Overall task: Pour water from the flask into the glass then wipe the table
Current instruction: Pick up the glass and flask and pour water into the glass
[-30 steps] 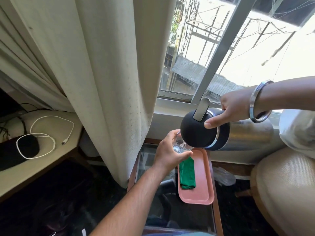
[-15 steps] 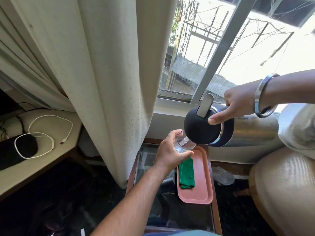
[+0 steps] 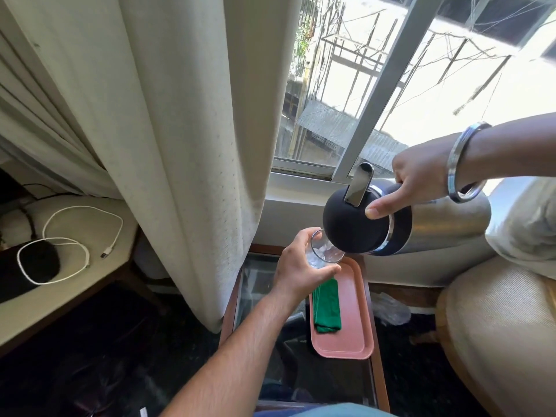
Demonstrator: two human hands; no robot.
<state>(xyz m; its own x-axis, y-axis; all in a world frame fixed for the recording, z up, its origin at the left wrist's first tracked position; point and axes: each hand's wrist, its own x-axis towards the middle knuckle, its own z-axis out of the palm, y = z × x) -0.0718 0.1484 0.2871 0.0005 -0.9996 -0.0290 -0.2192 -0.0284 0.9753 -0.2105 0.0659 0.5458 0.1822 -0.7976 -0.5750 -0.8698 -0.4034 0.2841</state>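
The steel flask with the rounded black top (image 3: 391,224) is tipped almost flat on its side, its grey lever (image 3: 359,184) sticking up from the cap and its silver body running off to the right. The right hand (image 3: 421,182) is clamped over the neck where black meets steel, thumb pressed on the cap; a shiny metal bangle (image 3: 463,164) sits on that wrist. Just under the lip of the cap, the small clear drinking glass (image 3: 325,251) is tilted toward the flask, rim nearly touching it, with a bright glint of water or reflection inside. The left hand (image 3: 301,269) is wrapped around the glass from the left side, fingers closed on its wall.

Below the glass lies the long pink plastic tray (image 3: 352,335), resting on the glass-topped bench with a wooden frame (image 3: 379,371). A folded green cloth (image 3: 328,308) lies in the tray, its upper end hidden by the left hand. Left of the glass hangs a cream curtain (image 3: 180,130), its hem reaching down past the bench's left edge. Further left of the curtain a white cable (image 3: 84,233) loops over a pale shelf. Right of the tray sits a beige cushioned chair (image 3: 496,332), and a crumpled clear plastic bag (image 3: 391,310) lies on the floor between them.
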